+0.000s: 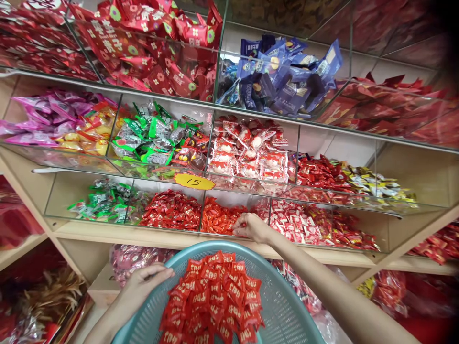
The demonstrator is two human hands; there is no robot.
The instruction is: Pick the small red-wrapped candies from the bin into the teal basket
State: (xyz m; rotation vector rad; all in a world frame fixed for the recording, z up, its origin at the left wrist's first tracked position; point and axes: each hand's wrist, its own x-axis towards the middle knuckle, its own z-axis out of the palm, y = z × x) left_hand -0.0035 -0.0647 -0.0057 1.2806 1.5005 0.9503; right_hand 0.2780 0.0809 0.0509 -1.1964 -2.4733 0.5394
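A teal plastic basket (287,286) with slotted walls sits low in front of me, tilted towards me. In it lies a heap of small red-wrapped candies (215,291) with pale lettering. My left hand (148,282) is closed over the basket's left rim, its thumb side up. At the bottom shelf row, my right hand (254,228) has its fingers curled together at the front glass of a bin of red candies (218,215). Whether anything is between those fingers is hidden. The right forearm passes above the basket's right side.
Glass dividers split the shelves into bins of wrapped sweets: blue packets (283,71), green ones (158,134), white-and-red ones (247,153). A yellow price tag (194,181) reading 15 hangs on the middle shelf edge. Below the wooden ledge (118,235) are plastic bags and a cardboard box (103,286).
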